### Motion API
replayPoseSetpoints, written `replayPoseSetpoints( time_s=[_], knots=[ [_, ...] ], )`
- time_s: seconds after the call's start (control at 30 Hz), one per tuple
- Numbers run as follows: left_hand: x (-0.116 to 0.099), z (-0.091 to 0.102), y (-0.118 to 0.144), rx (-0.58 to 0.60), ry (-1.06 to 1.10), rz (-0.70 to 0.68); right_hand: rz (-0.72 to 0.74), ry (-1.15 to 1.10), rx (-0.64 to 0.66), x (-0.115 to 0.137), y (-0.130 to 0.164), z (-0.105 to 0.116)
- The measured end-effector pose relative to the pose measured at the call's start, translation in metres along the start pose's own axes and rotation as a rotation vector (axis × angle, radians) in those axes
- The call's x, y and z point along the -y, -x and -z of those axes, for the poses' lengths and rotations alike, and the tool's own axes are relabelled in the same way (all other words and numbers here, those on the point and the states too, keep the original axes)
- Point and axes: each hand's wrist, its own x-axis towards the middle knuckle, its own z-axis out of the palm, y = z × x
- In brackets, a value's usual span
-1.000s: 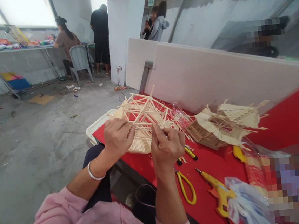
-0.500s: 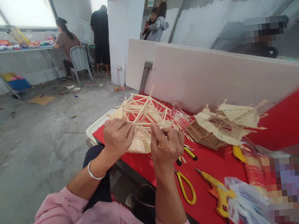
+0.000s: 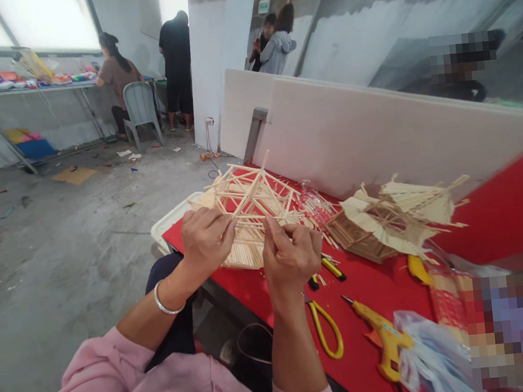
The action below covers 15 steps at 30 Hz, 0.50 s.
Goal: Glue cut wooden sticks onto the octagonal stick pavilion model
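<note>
A model framework of thin pale wooden sticks [image 3: 263, 175] stands on the red table, with sticks meeting at a raised peak. My left hand [image 3: 206, 239] is closed at its near left side, thumb and fingers pinched on a wooden stick. Opposite it, my right hand [image 3: 291, 251] pinches at the near right side, also on a wooden stick; whether both hold the same one is hard to see. Beneath the framework lies a flat panel of sticks laid side by side [image 3: 243, 253]. My fingers hide part of the framework's near edge.
On the red table [image 3: 350, 347] lie yellow-handled pliers [image 3: 332, 331], a yellow glue gun [image 3: 382, 332], a yellow-black cutter [image 3: 333, 268], a plastic bag [image 3: 431, 352] and packaged sticks [image 3: 315, 203]. A second wooden model [image 3: 367, 235] stands at the right. White boards [image 3: 365, 118] rise behind. Several people are farther off.
Both hands and the stick framework keep the same position. In the background, the person in grey has shifted slightly.
</note>
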Motion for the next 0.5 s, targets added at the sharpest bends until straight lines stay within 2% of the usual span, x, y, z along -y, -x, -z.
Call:
replayPoseSetpoints(
  time_s=[0.2, 0.33, 0.43, 0.5],
  knots=[
    [-0.001, -0.002, 0.001, -0.015, -0.004, 0.002, 0.004, 0.015, 0.005, 0.001, -0.001, 0.0],
    [0.0, 0.0, 0.002, 0.03, 0.044, 0.047, -0.005, 0.008, 0.016, 0.004, -0.003, 0.006],
    [0.007, 0.008, 0.007, 0.074, 0.167, 0.126, -0.063, -0.018, 0.005, 0.0, 0.004, 0.017],
    [0.017, 0.013, 0.015, 0.077, 0.274, 0.24, -0.159, -0.018, -0.027, -0.007, 0.017, 0.026]
  ],
)
